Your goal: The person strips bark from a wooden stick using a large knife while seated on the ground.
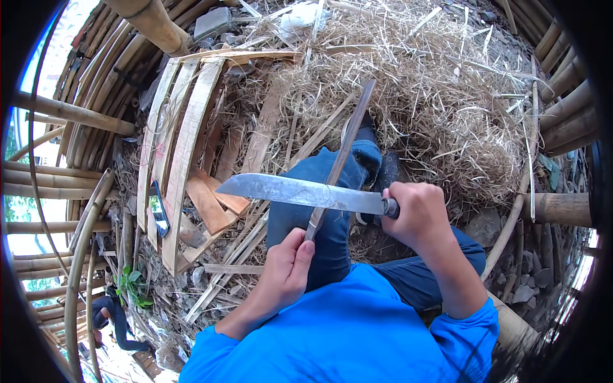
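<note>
My right hand is closed round the dark handle of a big knife with a broad, worn steel blade. The blade lies nearly level, its tip pointing left. My left hand grips the lower end of a long, narrow brown strip, perhaps bamboo, thumb along it. The strip slants up and away to the right. Knife and strip cross above my bent left knee; whether they touch I cannot tell.
A slatted wooden crate leans to my left, with a phone-like dark object on it. Dry shavings heap up ahead. Bamboo poles fence both sides. Loose strips lie by my left leg. Another person is partly visible at lower left.
</note>
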The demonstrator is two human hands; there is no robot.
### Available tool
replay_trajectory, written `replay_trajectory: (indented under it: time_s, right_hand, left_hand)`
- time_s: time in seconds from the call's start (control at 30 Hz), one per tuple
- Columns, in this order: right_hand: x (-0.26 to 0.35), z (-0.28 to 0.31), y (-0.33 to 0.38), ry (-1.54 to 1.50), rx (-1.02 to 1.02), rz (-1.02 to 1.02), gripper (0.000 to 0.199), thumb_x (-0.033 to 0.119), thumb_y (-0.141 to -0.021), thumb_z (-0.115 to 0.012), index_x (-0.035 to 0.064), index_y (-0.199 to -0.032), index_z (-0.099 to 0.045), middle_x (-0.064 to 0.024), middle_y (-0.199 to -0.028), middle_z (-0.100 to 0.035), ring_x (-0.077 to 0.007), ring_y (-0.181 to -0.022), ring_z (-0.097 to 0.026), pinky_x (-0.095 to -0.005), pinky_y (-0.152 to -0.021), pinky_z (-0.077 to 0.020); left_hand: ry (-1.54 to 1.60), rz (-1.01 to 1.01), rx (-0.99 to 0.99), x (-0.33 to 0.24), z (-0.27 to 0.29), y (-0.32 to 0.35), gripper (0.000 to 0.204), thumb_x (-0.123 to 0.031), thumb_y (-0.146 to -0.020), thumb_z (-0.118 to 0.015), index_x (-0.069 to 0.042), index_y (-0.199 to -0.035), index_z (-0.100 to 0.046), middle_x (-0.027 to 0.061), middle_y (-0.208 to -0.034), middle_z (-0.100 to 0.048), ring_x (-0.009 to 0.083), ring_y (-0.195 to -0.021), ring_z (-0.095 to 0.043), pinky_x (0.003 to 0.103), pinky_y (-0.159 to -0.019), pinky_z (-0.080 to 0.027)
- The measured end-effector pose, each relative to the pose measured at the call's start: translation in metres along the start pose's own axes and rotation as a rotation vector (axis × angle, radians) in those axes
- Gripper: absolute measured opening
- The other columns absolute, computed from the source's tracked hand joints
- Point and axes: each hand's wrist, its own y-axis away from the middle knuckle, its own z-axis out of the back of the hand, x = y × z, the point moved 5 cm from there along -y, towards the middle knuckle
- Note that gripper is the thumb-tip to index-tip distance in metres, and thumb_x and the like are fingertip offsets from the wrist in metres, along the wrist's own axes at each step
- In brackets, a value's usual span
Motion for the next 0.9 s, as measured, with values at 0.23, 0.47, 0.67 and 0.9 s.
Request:
replay_trajectory:
  time_s: [0.23,0.47,0.67,0.9]
  right_hand:
    - [-0.006,-0.007,-0.015,0.026,-0.046,0.008,0.031,0.028,-0.057,-0.082,0.0089,-0.073,-0.062,-0.0098,-0.070,-0.066,-0.0297,-0.066,-0.066,-0.0408,-0.062,-0.0519]
    - [-0.005,-0.004,-0.020,-0.001,-0.142,0.042,0.021,0.019,-0.056,-0.075,0.0104,-0.070,-0.062,-0.0084,-0.067,-0.064,-0.0292,-0.064,-0.064,-0.0401,-0.060,-0.0511]
    - [-0.005,-0.003,-0.023,0.028,-0.158,0.051,0.020,0.018,-0.056,-0.075,0.0108,-0.070,-0.061,-0.0081,-0.066,-0.064,-0.0287,-0.063,-0.064,-0.0394,-0.060,-0.0508]
    - [-0.006,-0.003,-0.028,0.028,-0.161,0.049,0.016,0.018,-0.061,-0.073,0.0102,-0.070,-0.062,-0.0098,-0.066,-0.064,-0.0309,-0.064,-0.064,-0.0414,-0.062,-0.0507]
  left_hand:
    - [-0.016,0.010,-0.004,0.002,0.003,0.000,0.029,-0.029,-0.103,-0.043,-0.004,-0.088,-0.048,-0.0058,-0.065,-0.039,0.0019,-0.055,-0.035,0.020,-0.048,-0.027]
    - [-0.064,-0.001,-0.018,-0.002,0.005,-0.001,0.025,-0.022,-0.103,-0.044,-0.001,-0.089,-0.048,0.0082,-0.058,-0.042,0.0123,-0.052,-0.041,0.032,-0.049,-0.036]
    - [-0.048,-0.009,-0.029,-0.001,0.006,0.000,0.025,-0.022,-0.103,-0.045,-0.001,-0.089,-0.048,0.0083,-0.058,-0.042,0.0124,-0.052,-0.041,0.032,-0.049,-0.036]
    - [-0.064,-0.024,-0.041,0.001,0.008,0.000,0.025,-0.022,-0.103,-0.045,-0.001,-0.088,-0.047,0.0083,-0.058,-0.042,0.0116,-0.052,-0.041,0.032,-0.048,-0.035]
